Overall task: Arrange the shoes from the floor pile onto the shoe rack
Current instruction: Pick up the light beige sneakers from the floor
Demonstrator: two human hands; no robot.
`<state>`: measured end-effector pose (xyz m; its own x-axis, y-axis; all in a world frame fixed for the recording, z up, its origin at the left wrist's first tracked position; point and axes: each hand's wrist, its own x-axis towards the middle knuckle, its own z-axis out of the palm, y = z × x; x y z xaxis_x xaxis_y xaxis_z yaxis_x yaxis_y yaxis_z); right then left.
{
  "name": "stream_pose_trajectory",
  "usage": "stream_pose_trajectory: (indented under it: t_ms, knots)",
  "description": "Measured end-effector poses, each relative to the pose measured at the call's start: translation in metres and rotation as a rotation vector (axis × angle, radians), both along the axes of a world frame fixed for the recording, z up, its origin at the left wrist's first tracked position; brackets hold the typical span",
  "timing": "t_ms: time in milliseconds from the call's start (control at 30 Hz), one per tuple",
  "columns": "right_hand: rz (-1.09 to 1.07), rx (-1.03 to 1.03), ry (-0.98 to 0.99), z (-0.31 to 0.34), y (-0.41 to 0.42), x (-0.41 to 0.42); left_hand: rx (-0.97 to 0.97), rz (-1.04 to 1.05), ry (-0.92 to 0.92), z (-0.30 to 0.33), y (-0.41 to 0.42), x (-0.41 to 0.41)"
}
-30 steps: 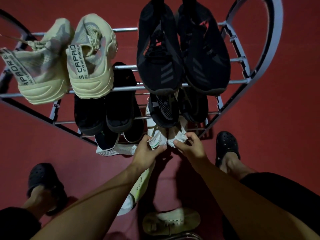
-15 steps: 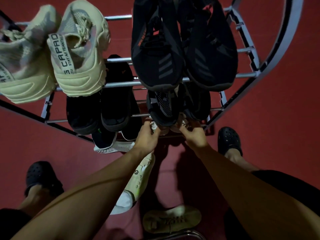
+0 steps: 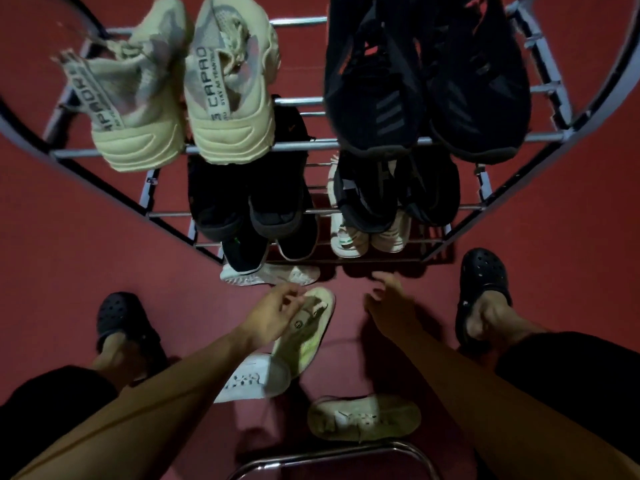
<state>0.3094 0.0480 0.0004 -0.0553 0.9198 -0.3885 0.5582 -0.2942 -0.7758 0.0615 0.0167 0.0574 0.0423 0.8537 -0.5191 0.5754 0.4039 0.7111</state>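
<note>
My left hand (image 3: 277,311) reaches over the pale green shoe (image 3: 306,336) lying on the red floor, and its fingertips touch the shoe's upper end. My right hand (image 3: 389,301) hovers empty with relaxed fingers just in front of the shoe rack (image 3: 446,206). A white pair (image 3: 363,239) sits on the rack's lowest shelf at the right. On the floor also lie a white shoe (image 3: 252,379) and a tan shoe (image 3: 363,417).
Beige sneakers (image 3: 187,98) and black sneakers (image 3: 426,81) fill the top shelf, with dark pairs (image 3: 249,202) below. A white-soled dark shoe (image 3: 270,273) pokes out at the rack's foot. My feet in black clogs (image 3: 483,289) flank the pile. A chrome tube (image 3: 332,455) curves at the bottom edge.
Both hands have let go of the white pair on the lowest shelf and pulled back. My left hand has dropped to the pale green shoe.
</note>
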Motion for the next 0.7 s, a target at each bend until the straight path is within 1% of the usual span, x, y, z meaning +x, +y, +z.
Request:
stream_pose_trajectory:
  t_ms: [133,200,333,400,433,467,533,567,633,700]
  knots:
    - [0.310,-0.157,-0.084,-0.027,-0.021,-0.016,-0.113,0.000,0.072,-0.031,-0.034,-0.057]
    - [0.405,-0.258,-0.070,-0.038,-0.035,-0.021,-0.143,-0.017,0.102,-0.045,-0.048,-0.079]
    - [0.448,-0.513,0.000,-0.064,-0.084,-0.026,-0.214,-0.015,0.113,-0.064,-0.071,-0.106]
    - [0.437,-0.572,0.001,-0.096,-0.114,-0.023,-0.228,-0.012,0.106,-0.073,-0.080,-0.115]
    - [0.472,-0.588,-0.001,-0.111,-0.126,-0.024,-0.233,-0.007,0.103,-0.076,-0.083,-0.117]
    - [0.527,-0.598,-0.035,-0.112,-0.132,-0.029,-0.239,0.002,0.098,-0.078,-0.086,-0.118]
    - [0.602,-0.652,-0.180,-0.105,-0.137,-0.040,-0.252,0.030,0.067,-0.082,-0.089,-0.117]
    - [0.626,-0.649,-0.198,-0.106,-0.140,-0.044,-0.266,0.048,0.055,-0.084,-0.090,-0.117]
    - [0.649,-0.682,-0.244,-0.117,-0.145,-0.045,-0.283,0.059,0.052,-0.088,-0.091,-0.119]
    - [0.612,-0.680,-0.334,-0.119,-0.149,-0.043,-0.290,0.058,0.031,-0.091,-0.088,-0.123]
